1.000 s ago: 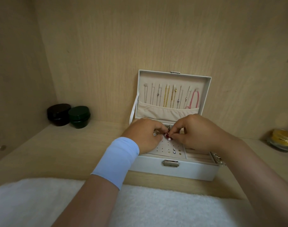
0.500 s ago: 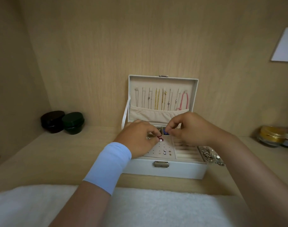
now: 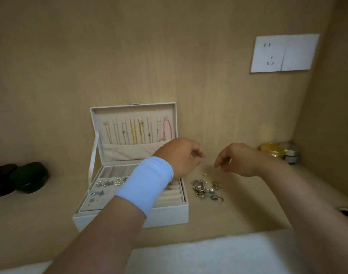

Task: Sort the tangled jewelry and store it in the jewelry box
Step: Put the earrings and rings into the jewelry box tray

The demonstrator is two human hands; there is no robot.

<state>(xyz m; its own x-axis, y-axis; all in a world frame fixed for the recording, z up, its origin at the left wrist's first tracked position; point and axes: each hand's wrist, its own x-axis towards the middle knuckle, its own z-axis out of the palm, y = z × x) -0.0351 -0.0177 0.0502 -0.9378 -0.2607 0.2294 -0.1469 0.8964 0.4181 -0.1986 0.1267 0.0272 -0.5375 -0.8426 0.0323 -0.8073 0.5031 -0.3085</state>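
Observation:
The white jewelry box (image 3: 169,216) stands open on the wooden shelf. Several necklaces (image 3: 137,131) hang in its lid and a few earrings (image 3: 108,182) sit in its tray. A tangled pile of silver jewelry (image 3: 206,189) lies on the shelf just right of the box, with a small pearl piece (image 3: 204,174) behind it. My left hand (image 3: 181,155), with a light blue wristband, hovers over the box's right rear corner. My right hand (image 3: 234,159) hovers behind the pile. Both have loosely curled fingers and I see nothing in them; the hands are blurred.
A black jar (image 3: 2,178) and a dark green jar (image 3: 30,177) stand at the far left. A gold-lidded jar (image 3: 272,151) and a small silver one (image 3: 291,154) occupy the right back corner. A wall socket (image 3: 283,53) is upper right. A white towel (image 3: 189,254) lies in front.
Both hands have left the earring tray, where they were pinching a small earring, and moved right to hover above the loose pile. The view has swung right.

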